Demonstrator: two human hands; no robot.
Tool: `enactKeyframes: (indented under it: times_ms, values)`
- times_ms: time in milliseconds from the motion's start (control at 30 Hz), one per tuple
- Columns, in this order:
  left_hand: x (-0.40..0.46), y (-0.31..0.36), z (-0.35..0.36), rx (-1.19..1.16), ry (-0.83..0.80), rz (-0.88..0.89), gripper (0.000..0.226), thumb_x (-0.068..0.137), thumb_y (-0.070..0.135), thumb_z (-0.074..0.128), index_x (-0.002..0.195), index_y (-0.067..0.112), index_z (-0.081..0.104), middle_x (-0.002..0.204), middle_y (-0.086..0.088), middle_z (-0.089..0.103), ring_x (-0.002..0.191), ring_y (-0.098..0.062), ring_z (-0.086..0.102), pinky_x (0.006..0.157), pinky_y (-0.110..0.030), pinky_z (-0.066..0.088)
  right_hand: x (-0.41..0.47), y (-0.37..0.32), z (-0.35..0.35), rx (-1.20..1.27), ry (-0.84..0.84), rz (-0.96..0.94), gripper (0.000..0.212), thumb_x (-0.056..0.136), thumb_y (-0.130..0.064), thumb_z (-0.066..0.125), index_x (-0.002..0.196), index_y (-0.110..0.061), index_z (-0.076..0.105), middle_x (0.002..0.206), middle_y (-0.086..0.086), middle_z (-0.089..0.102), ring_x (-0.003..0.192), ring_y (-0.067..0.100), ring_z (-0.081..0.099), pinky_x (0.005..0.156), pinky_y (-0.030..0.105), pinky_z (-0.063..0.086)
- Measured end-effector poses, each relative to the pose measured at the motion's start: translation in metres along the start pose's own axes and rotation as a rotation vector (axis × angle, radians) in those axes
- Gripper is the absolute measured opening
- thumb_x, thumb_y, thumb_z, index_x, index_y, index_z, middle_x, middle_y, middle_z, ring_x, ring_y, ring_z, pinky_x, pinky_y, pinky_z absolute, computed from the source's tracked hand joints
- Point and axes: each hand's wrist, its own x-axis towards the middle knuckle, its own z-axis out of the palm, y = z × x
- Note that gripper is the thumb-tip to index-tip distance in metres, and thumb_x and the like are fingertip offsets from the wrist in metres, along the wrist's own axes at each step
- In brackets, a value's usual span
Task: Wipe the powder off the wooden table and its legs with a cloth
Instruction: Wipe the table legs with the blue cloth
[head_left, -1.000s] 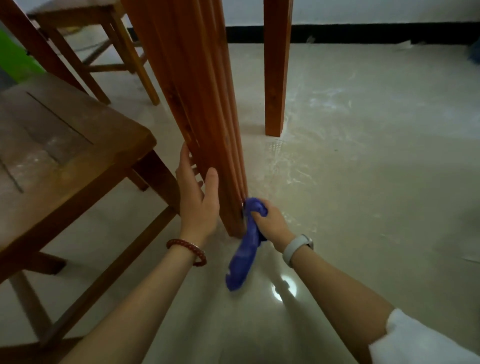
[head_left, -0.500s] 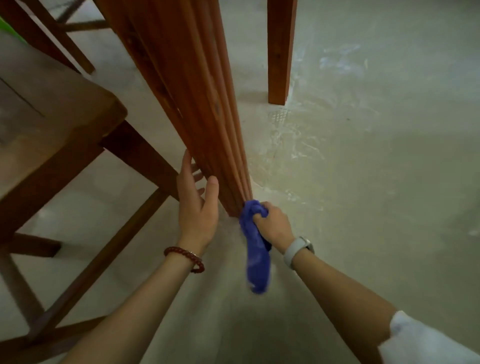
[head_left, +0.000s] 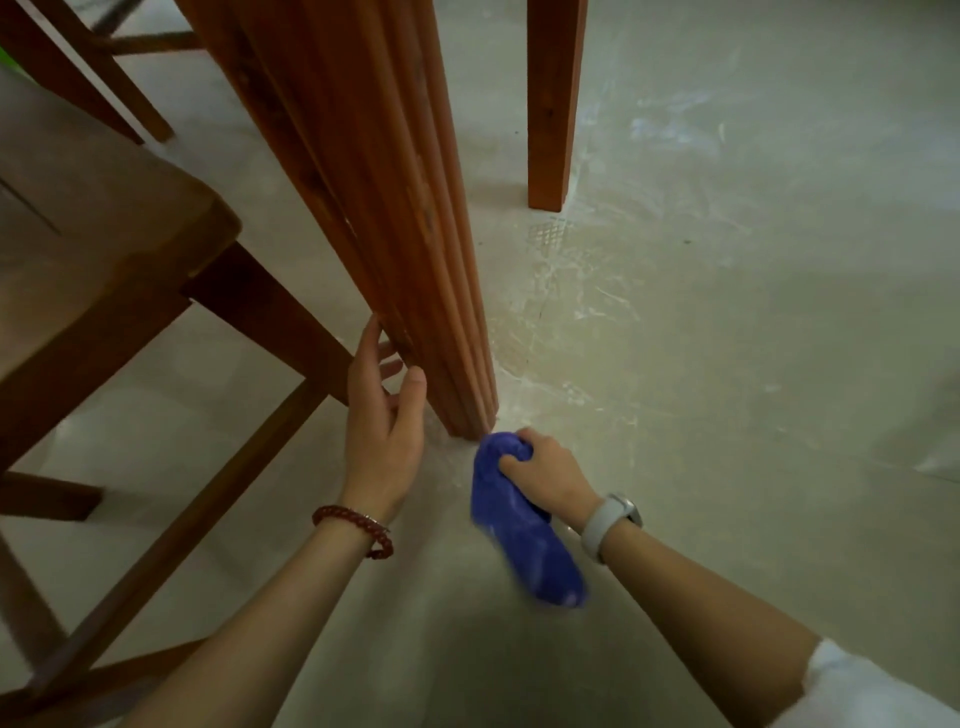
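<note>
A fluted reddish wooden table leg (head_left: 374, 208) runs down the middle of the head view to the floor. My left hand (head_left: 382, 431) is beside its lower part with straight fingers, the fingertips touching the left side of the leg. My right hand (head_left: 545, 473) grips a bunched blue cloth (head_left: 524, 530) right at the foot of the leg, and the loose end of the cloth trails back toward me. A second plain table leg (head_left: 553, 104) stands farther back. White powder smears (head_left: 587, 312) cover the floor to the right of both legs.
A dark wooden chair (head_left: 104, 260) stands close on the left, its seat, leg and lower rails right beside my left arm. More chair legs (head_left: 78, 67) show at the top left. Open pale floor (head_left: 779, 415) spreads to the right.
My right hand has slid the cloth down the leg to its foot, and the cloth's loose end has swung toward me. My left hand's thumb has come off the leg. The view tilted down.
</note>
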Motion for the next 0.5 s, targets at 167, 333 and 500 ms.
enactKeyframes:
  times_ms: [167, 333, 500]
  values:
    - [-0.004, 0.003, -0.008, 0.010, -0.067, -0.030, 0.048, 0.097, 0.025, 0.038, 0.140, 0.036, 0.020, 0.143, 0.003, 0.035, 0.122, -0.007, 0.037, 0.091, -0.022, 0.036, -0.012, -0.026, -0.018, 0.345, 0.417, -0.100, 0.016, 0.087, -0.017, 0.051, 0.102, -0.023, 0.052, 0.086, 0.000, 0.062, 0.086, 0.025, 0.059, 0.079, 0.034, 0.047]
    - [-0.010, 0.003, -0.023, 0.130, -0.132, -0.164, 0.058, 0.094, 0.033, 0.040, 0.145, 0.029, 0.011, 0.149, 0.003, 0.019, 0.132, -0.015, 0.033, 0.100, -0.032, 0.036, -0.031, -0.062, -0.028, 0.604, 0.667, -0.403, 0.032, 0.088, -0.012, 0.055, 0.113, -0.028, 0.043, 0.113, -0.003, 0.053, 0.103, 0.011, 0.054, 0.091, 0.018, 0.042]
    - [-0.017, 0.004, -0.026, -0.245, -0.321, -0.697, 0.060, 0.085, 0.056, 0.045, 0.138, 0.030, 0.031, 0.145, -0.001, 0.033, 0.130, -0.028, 0.036, 0.100, -0.047, 0.036, -0.069, -0.061, -0.018, 0.412, 0.534, -0.571, 0.039, 0.087, -0.016, 0.057, 0.113, -0.039, 0.039, 0.114, -0.022, 0.046, 0.104, -0.003, 0.051, 0.092, 0.009, 0.039]
